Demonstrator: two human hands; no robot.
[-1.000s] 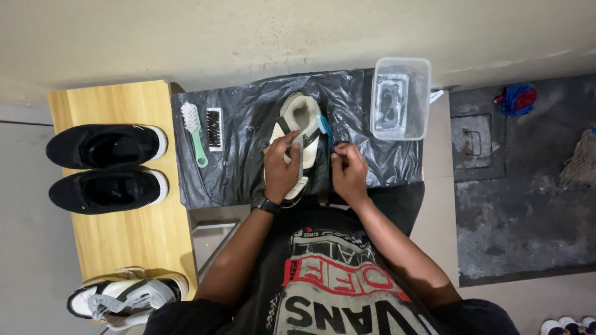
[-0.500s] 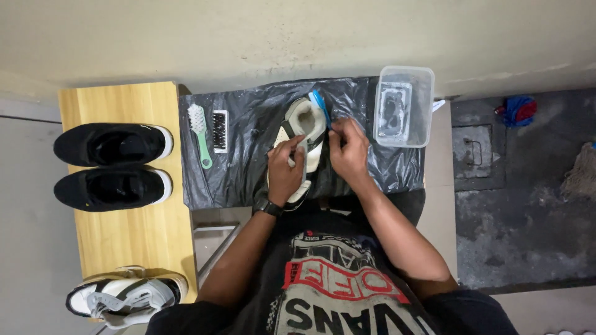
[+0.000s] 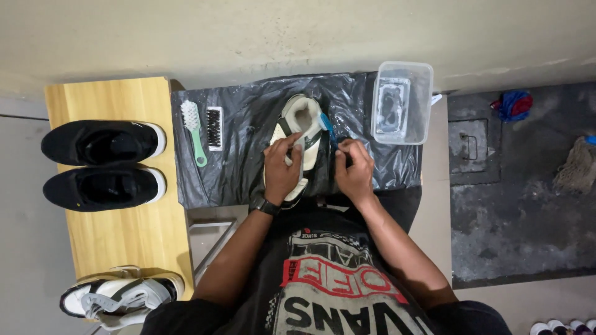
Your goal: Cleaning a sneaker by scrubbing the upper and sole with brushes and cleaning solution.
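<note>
Your left hand [image 3: 282, 170] grips the cream shoe [image 3: 299, 133] on the black plastic sheet [image 3: 248, 118] while your right hand [image 3: 355, 170] pinches what looks like a small blue brush [image 3: 328, 129], mid-scrub; keep the shoe steady.

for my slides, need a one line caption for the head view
Left hand steadies a cream shoe on black plastic sheet while right hand works a blue brush.

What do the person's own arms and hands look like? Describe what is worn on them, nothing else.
Both arms are bare from the short sleeves of a black printed T-shirt down. The left hand has a black wristwatch with a dark band at its wrist. The right hand wears nothing visible: no glove, band or ring can be made out.
</note>
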